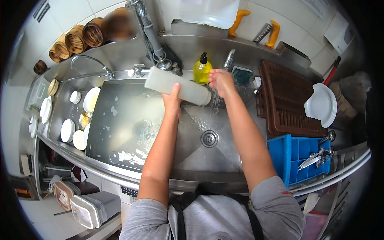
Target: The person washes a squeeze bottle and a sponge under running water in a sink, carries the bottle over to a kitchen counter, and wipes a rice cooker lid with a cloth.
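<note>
My left hand (173, 101) is wrapped round a whitish translucent container (182, 88), long and tilted, above the edge between the two sink basins. The container's right end points toward the running water (216, 96). My right hand (222, 83) is raised under the small faucet (229, 60), with its fingers curled; it does not touch the container, and whether it holds anything is hidden. Just left of that hand stands a yellow soap bottle (202, 70) with a black pump. A green sponge (241, 75) lies right of the faucet.
The left basin (120, 116) holds water. White dishes (68, 130) are stacked farther left. The right basin (192, 156) has a drain (209, 139). To the right are a brown rack (286, 96), white plates (321, 105) and a blue cutlery tray (282, 156). A tall spray faucet (150, 36) rises behind.
</note>
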Available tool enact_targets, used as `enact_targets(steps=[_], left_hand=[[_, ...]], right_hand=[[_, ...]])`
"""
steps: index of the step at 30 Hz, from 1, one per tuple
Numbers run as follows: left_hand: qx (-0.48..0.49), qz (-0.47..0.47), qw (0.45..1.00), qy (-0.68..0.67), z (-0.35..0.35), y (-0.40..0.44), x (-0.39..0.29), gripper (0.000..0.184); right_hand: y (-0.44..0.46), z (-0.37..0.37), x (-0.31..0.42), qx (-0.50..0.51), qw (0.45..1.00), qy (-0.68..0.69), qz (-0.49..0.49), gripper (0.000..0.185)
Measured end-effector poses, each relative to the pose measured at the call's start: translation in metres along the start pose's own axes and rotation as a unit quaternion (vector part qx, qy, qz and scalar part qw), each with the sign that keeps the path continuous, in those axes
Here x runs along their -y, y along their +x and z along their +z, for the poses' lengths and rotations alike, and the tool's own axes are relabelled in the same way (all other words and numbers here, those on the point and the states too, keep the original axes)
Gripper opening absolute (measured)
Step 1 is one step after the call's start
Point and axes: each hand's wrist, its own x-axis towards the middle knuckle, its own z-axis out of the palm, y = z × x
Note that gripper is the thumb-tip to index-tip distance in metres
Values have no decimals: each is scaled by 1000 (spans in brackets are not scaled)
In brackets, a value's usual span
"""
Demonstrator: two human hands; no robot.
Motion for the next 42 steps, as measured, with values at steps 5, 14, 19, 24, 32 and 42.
enact_targets(steps=[5,14,19,24,32,42], left_hand=[[42,-14,992,119,-2,-4,55,52],[105,-161,977,91,47,-19,91,57],[171,-82,962,199,37,-10,111,66],[106,-409,896,139,39,-10,77,83],[268,-310,911,40,8,-16,43,60],[359,101,848,377,11,-35,44,99]], right_hand=[[-13,11,33,61,991,-78,92,18],[-21,2,38,-5,930,-358,-87,38],[-12,-11,3,-41,914,-359,-185,65],[-48,-1,10,56,915,-283,-284,75],[-71,-8,-23,317,921,-199,-105,40],[-50,-29,-23,40,979,-199,-26,77]])
